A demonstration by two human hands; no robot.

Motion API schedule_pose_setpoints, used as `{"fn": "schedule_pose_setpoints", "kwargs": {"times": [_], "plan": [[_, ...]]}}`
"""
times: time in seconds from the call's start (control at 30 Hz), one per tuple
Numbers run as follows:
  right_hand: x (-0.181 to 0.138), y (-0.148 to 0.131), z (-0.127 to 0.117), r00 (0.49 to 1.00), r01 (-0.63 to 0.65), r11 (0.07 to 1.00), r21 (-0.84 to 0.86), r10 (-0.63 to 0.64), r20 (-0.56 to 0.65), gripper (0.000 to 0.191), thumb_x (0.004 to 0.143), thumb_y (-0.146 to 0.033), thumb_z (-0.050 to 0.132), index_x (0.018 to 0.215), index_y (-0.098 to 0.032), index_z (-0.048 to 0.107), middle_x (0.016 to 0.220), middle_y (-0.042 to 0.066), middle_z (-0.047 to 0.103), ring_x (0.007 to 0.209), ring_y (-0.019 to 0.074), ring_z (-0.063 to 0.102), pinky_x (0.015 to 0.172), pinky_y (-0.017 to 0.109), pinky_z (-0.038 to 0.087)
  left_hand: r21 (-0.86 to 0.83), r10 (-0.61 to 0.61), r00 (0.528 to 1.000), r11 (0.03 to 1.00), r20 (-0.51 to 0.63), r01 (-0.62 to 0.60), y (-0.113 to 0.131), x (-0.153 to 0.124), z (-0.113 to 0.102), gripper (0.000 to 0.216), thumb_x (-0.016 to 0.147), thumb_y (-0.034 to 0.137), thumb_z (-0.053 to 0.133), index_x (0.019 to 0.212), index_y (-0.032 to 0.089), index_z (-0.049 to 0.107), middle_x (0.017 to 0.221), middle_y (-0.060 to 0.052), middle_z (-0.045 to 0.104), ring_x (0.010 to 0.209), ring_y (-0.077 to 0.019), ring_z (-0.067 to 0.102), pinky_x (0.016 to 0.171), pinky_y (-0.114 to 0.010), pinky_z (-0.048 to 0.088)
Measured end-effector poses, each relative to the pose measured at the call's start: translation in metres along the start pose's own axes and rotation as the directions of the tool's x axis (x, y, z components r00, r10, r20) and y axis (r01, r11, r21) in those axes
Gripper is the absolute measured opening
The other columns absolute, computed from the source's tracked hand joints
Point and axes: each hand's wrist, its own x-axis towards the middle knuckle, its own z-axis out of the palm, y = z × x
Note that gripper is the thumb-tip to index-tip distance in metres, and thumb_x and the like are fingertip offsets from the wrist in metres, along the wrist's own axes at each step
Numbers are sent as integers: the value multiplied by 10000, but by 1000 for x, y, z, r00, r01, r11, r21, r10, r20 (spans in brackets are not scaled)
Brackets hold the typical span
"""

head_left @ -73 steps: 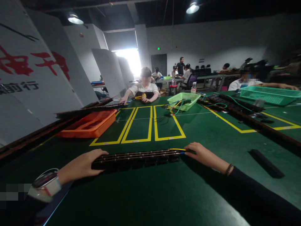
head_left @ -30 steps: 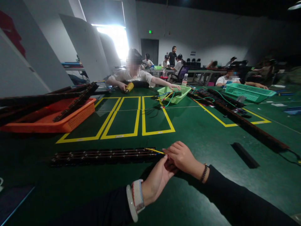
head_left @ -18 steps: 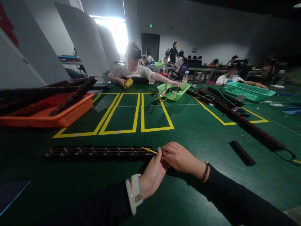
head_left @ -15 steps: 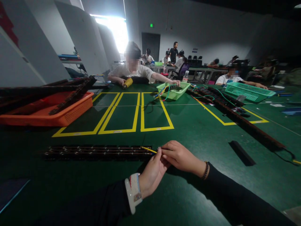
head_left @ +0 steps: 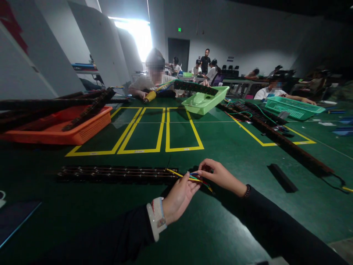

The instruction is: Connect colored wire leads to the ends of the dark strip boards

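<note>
A long dark strip (head_left: 118, 174) with several bright contacts lies crosswise on the green table in front of me. From its right end comes a bundle of wires (head_left: 196, 180), yellow, blue, green and red. My left hand (head_left: 180, 195) pinches the bundle between thumb and fingers, close to the strip's end. The loose wire ends stick out past its fingertips to the right. With thumb and forefinger together, my right hand (head_left: 217, 175) holds the blue wire (head_left: 194, 173), slightly above the others.
An orange basket (head_left: 95, 123) with dark strips stands at the left. Across the table, a person (head_left: 154, 79) is beside a tilted light-green basket (head_left: 204, 105) and a raised dark strip (head_left: 195, 87). Yellow tape outlines (head_left: 139, 151) mark the table. A short black piece (head_left: 281, 177) lies right.
My right hand has drawn away to the right from my left, exposing the coloured wires. Across the table, a dark strip with wires has been lifted out and the light-green basket has tilted.
</note>
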Motion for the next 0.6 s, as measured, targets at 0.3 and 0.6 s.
{"fn": "schedule_pose_setpoints", "kwargs": {"times": [0.3, 0.6], "plan": [[-3, -4, 2, 985, -13, 1000, 25, 9, 172, 294, 837, -434, 551, 942, -175, 643, 880, 31, 676, 784, 155, 614, 686, 247, 450, 15, 15, 999, 1000, -32, -15, -1, -1, 4, 293, 895, 249, 441, 1154, 172, 557, 1193, -97, 590, 1205, -177, 473, 1098, -368, 250], [-4, -2, 4, 963, -74, 972, 221, 12, 271, 344, 815, -416, 585, 1022, -142, 616, 979, 62, 664, 797, 153, 618, 701, 265, 489, 16, 41, 999, 999, 10, -41, -3, -1, 5, 228, 889, 235, 436, 1017, 137, 597, 1131, -98, 613, 1165, -178, 495, 1077, -366, 278]]}}
